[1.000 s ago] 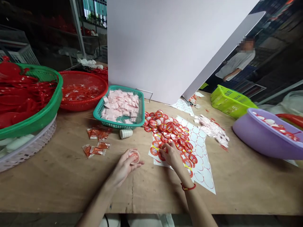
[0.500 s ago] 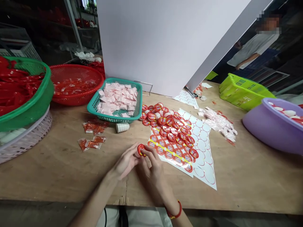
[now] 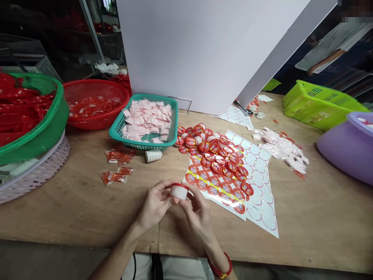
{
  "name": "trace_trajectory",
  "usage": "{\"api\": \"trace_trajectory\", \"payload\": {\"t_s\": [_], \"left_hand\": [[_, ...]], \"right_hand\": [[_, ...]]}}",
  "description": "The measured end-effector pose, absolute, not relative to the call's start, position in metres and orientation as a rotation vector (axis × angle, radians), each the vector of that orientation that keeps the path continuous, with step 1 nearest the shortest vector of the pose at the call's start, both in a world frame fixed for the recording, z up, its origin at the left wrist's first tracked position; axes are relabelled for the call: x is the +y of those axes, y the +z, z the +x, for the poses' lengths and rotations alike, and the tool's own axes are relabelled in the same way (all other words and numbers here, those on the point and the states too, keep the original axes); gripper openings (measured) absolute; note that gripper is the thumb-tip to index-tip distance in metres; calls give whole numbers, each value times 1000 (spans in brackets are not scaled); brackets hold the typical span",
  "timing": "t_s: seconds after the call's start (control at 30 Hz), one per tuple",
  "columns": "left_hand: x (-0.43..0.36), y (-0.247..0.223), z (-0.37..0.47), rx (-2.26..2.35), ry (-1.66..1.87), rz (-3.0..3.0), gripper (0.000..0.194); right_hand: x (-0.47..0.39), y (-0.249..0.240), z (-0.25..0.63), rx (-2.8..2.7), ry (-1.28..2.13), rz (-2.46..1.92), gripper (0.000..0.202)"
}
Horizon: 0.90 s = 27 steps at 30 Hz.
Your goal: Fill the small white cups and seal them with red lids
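Left fingers (image 3: 159, 187) and right fingers (image 3: 199, 196) grasping red-topped white cup (image 3: 178, 192); cup between them, red side uppermost.

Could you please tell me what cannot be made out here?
In the head view:
Inside of the red-topped white cup: hidden by its wall and top.
Lettering on the printed sticker sheet: too small.
Rest of the purple basin: cut off by the right edge.
Rest of the green colander: cut off by the left edge.

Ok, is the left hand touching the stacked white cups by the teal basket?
Apart. The head view shows bare tabletop between the left hand and the stacked white cups; that hand holds the red-lidded cup.
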State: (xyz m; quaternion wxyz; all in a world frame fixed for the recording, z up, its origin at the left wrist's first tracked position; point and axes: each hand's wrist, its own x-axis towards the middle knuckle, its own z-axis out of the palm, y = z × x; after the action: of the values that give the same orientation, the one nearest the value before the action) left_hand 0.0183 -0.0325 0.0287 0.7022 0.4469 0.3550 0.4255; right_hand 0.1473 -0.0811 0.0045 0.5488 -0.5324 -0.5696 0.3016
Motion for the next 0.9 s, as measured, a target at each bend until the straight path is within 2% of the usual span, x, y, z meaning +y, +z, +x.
{"api": "trace_trajectory", "payload": {"t_s": [0.17,0.37,0.6,0.7,0.8,0.9], "left_hand": [[-40,30,21,866,1097,1192,24],[-41,23,20,870,1093,1320,25],[-44,17,22,895,1207,1268,21],[-43,16,23,936,1192,1154,26],[-41,15,24,911,1101,924,39],[-38,13,25,867,1004,744,49]], "right_hand": [[-82,6,141,-1309,607,-1274,26],[-80,5,139,-1309,617,-1306,33],[-80,11,129,-1329,461,-1348,26],[-78,11,126,-1353,449,-1358,28],[-73,6,125,-1345,449,-1378,29],[-69,2,127,-1375,316,-1382,28]]}}
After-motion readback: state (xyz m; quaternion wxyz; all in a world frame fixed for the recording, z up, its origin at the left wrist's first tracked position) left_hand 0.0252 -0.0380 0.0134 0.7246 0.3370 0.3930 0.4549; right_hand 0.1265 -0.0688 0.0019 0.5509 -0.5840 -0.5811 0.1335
